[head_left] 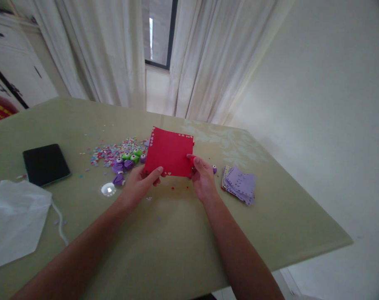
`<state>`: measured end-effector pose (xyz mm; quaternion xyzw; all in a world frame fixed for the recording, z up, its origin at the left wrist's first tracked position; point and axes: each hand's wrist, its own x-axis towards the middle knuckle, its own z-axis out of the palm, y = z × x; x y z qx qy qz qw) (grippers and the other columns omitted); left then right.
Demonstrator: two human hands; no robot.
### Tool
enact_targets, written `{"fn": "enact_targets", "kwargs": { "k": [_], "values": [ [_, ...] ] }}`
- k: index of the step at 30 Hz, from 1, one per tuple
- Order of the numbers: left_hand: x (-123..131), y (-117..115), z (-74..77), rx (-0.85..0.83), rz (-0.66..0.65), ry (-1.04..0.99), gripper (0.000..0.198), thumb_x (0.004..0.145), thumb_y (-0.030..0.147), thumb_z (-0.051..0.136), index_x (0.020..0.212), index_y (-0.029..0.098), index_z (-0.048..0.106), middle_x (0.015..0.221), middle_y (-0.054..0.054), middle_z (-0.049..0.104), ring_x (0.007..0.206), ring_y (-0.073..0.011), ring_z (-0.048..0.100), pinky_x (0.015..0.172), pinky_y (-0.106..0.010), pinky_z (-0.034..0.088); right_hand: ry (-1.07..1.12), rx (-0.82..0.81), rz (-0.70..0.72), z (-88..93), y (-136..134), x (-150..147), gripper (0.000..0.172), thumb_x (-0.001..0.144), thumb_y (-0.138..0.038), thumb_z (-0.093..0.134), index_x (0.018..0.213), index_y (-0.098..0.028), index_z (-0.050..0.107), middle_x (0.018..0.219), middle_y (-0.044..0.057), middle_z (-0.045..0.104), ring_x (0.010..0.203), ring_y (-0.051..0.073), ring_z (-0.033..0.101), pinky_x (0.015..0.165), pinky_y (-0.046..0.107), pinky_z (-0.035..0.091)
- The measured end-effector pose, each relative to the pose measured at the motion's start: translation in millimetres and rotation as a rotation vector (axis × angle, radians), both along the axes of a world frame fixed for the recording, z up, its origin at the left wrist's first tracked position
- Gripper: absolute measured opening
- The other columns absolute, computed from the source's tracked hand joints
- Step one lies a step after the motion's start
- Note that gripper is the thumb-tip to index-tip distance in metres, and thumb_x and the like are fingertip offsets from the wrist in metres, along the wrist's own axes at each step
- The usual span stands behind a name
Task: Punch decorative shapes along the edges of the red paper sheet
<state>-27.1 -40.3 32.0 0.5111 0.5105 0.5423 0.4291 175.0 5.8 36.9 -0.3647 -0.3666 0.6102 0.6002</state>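
A red paper square (169,151) with small holes punched along its edges is held up over the olive-green table (176,233). My left hand (142,181) pinches its lower left edge, thumb on top. My right hand (202,177) grips its lower right corner; something small and red sits under the thumb, too small to name. Several purple and green paper punches (128,161) lie just left of the sheet, beside a scatter of coloured confetti (114,151).
A stack of punched lilac paper squares (240,184) lies right of my right hand. A black tablet (45,163) and a white cloth bag (16,216) are at the left. A small white disc (108,189) sits near my left wrist. Curtains hang behind the table.
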Motion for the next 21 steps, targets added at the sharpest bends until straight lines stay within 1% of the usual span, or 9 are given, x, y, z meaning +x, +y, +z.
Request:
{"fn": "enact_targets", "kwargs": {
  "k": [2, 4, 5, 7, 10, 13, 16, 19, 21],
  "values": [
    [4.7, -0.2, -0.4, 0.022, 0.037, -0.095, 0.046, 0.079, 0.063, 0.085, 0.089, 0.018, 0.079, 0.078, -0.007, 0.077, 0.066, -0.0197, 0.067, 0.061, -0.028, 0.052, 0.048, 0.001, -0.015, -3.0, -5.3, -10.7, 0.047, 0.064, -0.057, 0.100, 0.097, -0.026, 0.086, 0.109, 0.005, 0.083, 0.089, 0.020, 0.071, 0.075, 0.032, 0.058],
    [10.7, -1.6, 0.0, 0.029, 0.041, -0.135, 0.052, 0.074, 0.063, 0.089, 0.096, 0.018, 0.079, 0.090, -0.009, 0.082, 0.074, -0.0226, 0.072, 0.065, -0.029, 0.056, 0.083, 0.011, 0.013, -4.1, -12.4, -21.6, 0.048, 0.061, -0.055, 0.102, 0.097, -0.026, 0.086, 0.105, 0.005, 0.083, 0.090, 0.020, 0.072, 0.082, 0.033, 0.059],
    [13.2, -2.4, 0.2, 0.024, 0.050, -0.132, 0.052, 0.074, 0.063, 0.089, 0.096, 0.017, 0.079, 0.094, -0.010, 0.083, 0.078, -0.0240, 0.074, 0.067, -0.030, 0.057, 0.092, 0.011, 0.038, -4.0, -16.1, -26.2, 0.049, 0.059, -0.054, 0.103, 0.096, -0.025, 0.087, 0.103, 0.004, 0.083, 0.089, 0.020, 0.071, 0.083, 0.034, 0.059],
    [15.8, -3.5, 0.5, 0.013, 0.104, -0.114, 0.050, 0.077, 0.063, 0.087, 0.093, 0.016, 0.079, 0.095, -0.012, 0.083, 0.081, -0.0261, 0.076, 0.070, -0.032, 0.058, 0.098, 0.011, 0.089, -2.9, -22.6, -32.4, 0.051, 0.057, -0.054, 0.104, 0.095, -0.025, 0.087, 0.100, 0.004, 0.083, 0.087, 0.020, 0.071, 0.084, 0.034, 0.059],
    [12.9, -2.5, 1.1, -0.016, 0.197, -0.117, 0.053, 0.077, 0.061, 0.087, 0.098, 0.013, 0.079, 0.096, -0.013, 0.084, 0.083, -0.0279, 0.078, 0.071, -0.034, 0.060, 0.030, 0.029, 0.150, -2.0, -26.5, -33.5, 0.050, 0.059, -0.057, 0.103, 0.094, -0.024, 0.088, 0.100, 0.005, 0.083, 0.085, 0.019, 0.070, 0.081, 0.033, 0.058],
    [6.9, -0.4, 3.6, 0.001, 0.238, -0.135, 0.058, 0.072, 0.059, 0.090, 0.107, 0.015, 0.077, 0.102, -0.012, 0.085, 0.085, -0.0279, 0.079, 0.072, -0.034, 0.061, -0.118, 0.009, 0.155, -4.8, -21.9, -28.0, 0.048, 0.065, -0.061, 0.098, 0.090, -0.022, 0.086, 0.094, 0.006, 0.082, 0.080, 0.018, 0.071, 0.074, 0.030, 0.055],
    [3.6, 0.8, 6.0, 0.051, 0.244, -0.128, 0.054, 0.074, 0.057, 0.088, 0.110, 0.019, 0.076, 0.111, -0.010, 0.085, 0.094, -0.0277, 0.080, 0.078, -0.034, 0.063, -0.194, -0.088, 0.153, -10.0, -13.5, -21.0, 0.051, 0.068, -0.066, 0.095, 0.087, -0.020, 0.083, 0.087, 0.006, 0.081, 0.073, 0.016, 0.071, 0.066, 0.026, 0.051],
    [2.9, 2.4, 3.8, 0.000, 0.219, -0.123, 0.051, 0.073, 0.058, 0.088, 0.102, 0.018, 0.076, 0.102, -0.010, 0.085, 0.089, -0.0278, 0.080, 0.074, -0.033, 0.063, -0.208, -0.140, 0.247, -13.7, -8.4, -16.2, 0.056, 0.065, -0.069, 0.095, 0.084, -0.018, 0.081, 0.079, 0.005, 0.080, 0.063, 0.013, 0.066, 0.061, 0.025, 0.048],
    [2.6, 4.0, 0.5, -0.032, 0.178, -0.157, 0.054, 0.072, 0.059, 0.088, 0.104, 0.017, 0.076, 0.100, -0.011, 0.085, 0.085, -0.0277, 0.080, 0.071, -0.034, 0.063, -0.199, -0.134, 0.292, -14.3, -8.2, -15.3, 0.055, 0.064, -0.068, 0.096, 0.083, -0.019, 0.080, 0.078, 0.004, 0.079, 0.061, 0.012, 0.063, 0.060, 0.024, 0.047]
  ]
}}
